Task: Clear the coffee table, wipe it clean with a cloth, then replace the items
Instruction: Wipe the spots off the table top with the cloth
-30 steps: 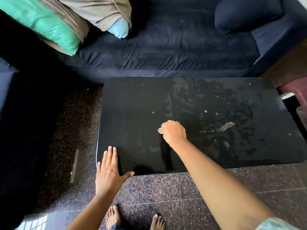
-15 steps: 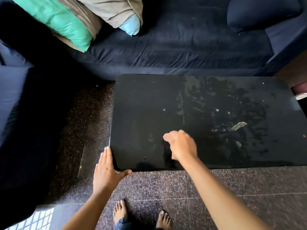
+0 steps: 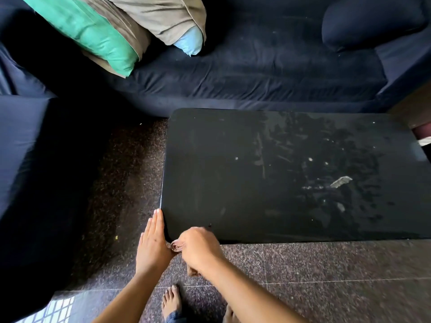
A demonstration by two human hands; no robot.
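We reckon table (image 3: 210, 171) cleared, wipe partway — items not back.
At near corner right hand (image 3: 200, 249) grips cloth (image 3: 175, 246); left hand (image 3: 152, 241) flat, fingers straight — smudges (image 3: 326, 183) left.

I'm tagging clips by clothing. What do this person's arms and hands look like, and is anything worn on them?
The left hand and right hand are bare: no gloves, rings, watch or bracelets show. The left forearm and right forearm are uncovered down to the picture's lower edge, with no sleeve in view.

A home living room: dark blue sofa (image 3: 256, 73) with cushions (image 3: 93, 40), black coffee table (image 3: 279, 178), stone floor (image 3: 326, 276).
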